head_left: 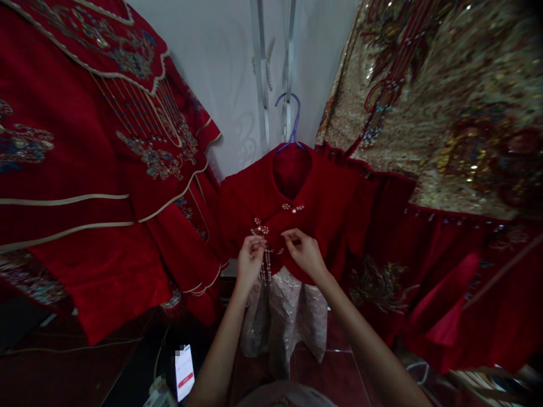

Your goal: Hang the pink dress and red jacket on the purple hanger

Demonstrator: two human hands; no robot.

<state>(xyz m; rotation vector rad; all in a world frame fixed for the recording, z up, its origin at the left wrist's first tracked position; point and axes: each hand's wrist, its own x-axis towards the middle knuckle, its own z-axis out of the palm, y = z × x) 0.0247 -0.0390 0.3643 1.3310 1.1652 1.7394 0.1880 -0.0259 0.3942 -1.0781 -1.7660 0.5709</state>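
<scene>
A small red dress with a pale shiny skirt hangs from a purple hanger. My left hand is closed at the edge of its front flap, just below a beaded clasp and against a dangling bead tassel. To the right, my right hand is closed in a pinch before the bodice; whatever lies between its fingertips is too small to make out. Another beaded clasp sits at the neckline, above both hands.
Red embroidered garments hang close on the left. A gold sequined garment and red skirts crowd the right side. Metal rails run down the pale wall behind. A lit phone is at lower left, above a dark tiled floor.
</scene>
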